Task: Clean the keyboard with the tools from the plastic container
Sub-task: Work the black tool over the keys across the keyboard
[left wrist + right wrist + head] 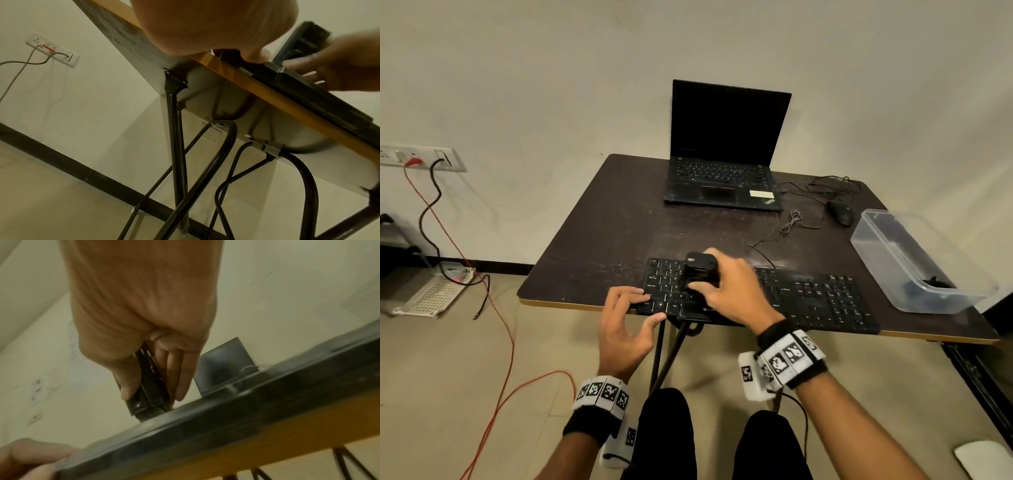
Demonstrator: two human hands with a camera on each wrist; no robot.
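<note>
A black keyboard [818, 301] lies along the front edge of the dark table [602, 233]. My right hand [729, 291] grips a black brush tool [700, 270] upright over the keys left of the middle; in the right wrist view the brush [148, 386] has its bristles down on the keyboard [205, 426]. My left hand [649, 308] holds the keyboard's front left corner, fingers on the keys and thumb [257, 55] against the front edge. The clear plastic container [893, 260] stands at the right, with dark items at its near end.
An open laptop [726, 147] stands at the back of the table. A black mouse [840, 212] and loose cables lie between it and the container. Black metal table legs [176, 146] run under the top. Red and black cords trail on the floor to the left.
</note>
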